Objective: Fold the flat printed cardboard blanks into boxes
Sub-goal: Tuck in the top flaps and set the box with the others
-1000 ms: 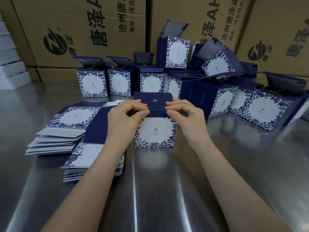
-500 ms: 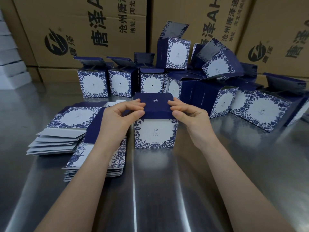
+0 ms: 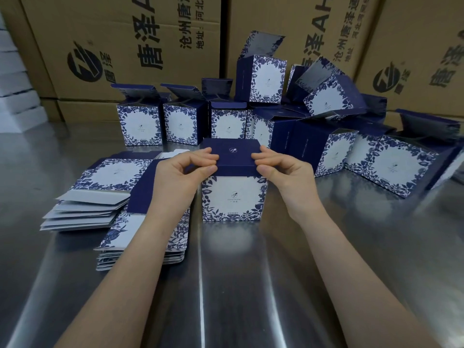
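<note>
Here box (image 3: 234, 197) lid pinched between left hand (image 3: 180, 174), right hand (image 3: 283, 172).

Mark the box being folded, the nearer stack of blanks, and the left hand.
box (image 3: 234, 197), head view, white front panel.
nearer stack of blanks (image 3: 118, 232), head view, top blank's printed face.
left hand (image 3: 177, 177), head view, back of the hand.

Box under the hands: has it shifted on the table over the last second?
No. The box has not shifted: its lower-left corner stays on the table seam, as in both earlier frames.
</note>
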